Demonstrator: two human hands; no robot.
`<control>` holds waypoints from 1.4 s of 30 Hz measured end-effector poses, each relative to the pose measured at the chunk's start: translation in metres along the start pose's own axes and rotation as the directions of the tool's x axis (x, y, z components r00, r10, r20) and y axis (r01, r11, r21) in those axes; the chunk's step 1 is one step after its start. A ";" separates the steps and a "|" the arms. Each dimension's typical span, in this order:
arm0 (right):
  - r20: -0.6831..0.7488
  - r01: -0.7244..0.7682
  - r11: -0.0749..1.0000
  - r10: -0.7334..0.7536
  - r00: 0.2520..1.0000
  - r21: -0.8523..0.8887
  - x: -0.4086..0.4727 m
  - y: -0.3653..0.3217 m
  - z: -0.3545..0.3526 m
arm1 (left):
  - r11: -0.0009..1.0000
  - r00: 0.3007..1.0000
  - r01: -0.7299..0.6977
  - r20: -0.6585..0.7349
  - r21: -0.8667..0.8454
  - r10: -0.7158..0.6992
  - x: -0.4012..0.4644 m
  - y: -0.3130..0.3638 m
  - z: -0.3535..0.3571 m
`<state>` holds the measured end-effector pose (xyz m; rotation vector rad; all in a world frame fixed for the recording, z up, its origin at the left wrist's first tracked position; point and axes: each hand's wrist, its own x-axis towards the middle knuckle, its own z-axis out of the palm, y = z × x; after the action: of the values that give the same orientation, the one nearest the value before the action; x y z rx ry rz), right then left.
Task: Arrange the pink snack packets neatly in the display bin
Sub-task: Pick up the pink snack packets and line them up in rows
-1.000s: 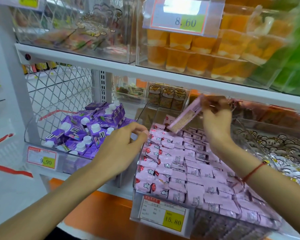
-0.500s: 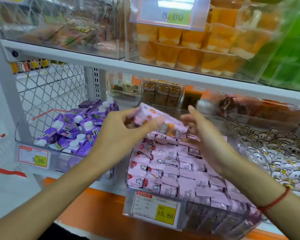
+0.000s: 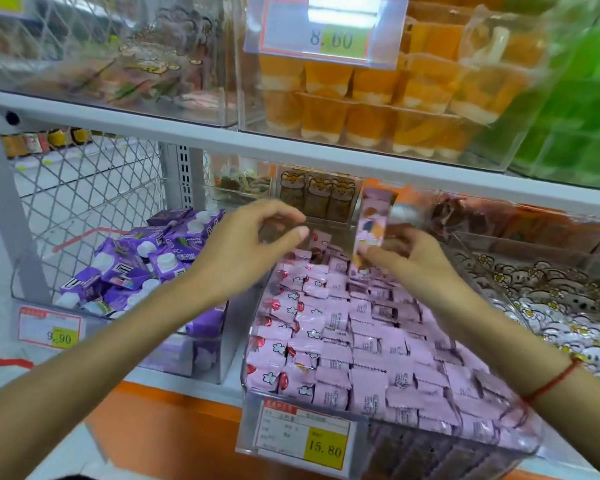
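Right hand [image 3: 409, 261] pinching one pink packet [image 3: 373, 226] upright above the clear bin [image 3: 361, 441] of stacked packets. Left hand [image 3: 246, 251] beside it, fingers [image 3: 284, 211] loosely curled, holding nothing.

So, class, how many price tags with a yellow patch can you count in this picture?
3. One on the front of the purple cartons' bin, lower left; one on the pink packets' bin, bottom centre; one on the top shelf's bin. Others may lie outside the picture.
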<state>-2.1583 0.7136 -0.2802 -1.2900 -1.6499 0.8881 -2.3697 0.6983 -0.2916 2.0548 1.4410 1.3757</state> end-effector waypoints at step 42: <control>0.462 0.305 0.697 0.044 0.886 -0.650 0.096 0.027 0.031 | 0.969 0.991 0.125 0.012 0.212 -0.130 -0.052 -0.012 -0.003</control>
<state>-2.1880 0.8119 -0.2990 -1.4923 -2.6010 0.4581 -2.3815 0.6591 -0.3268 2.0526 1.7408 1.1862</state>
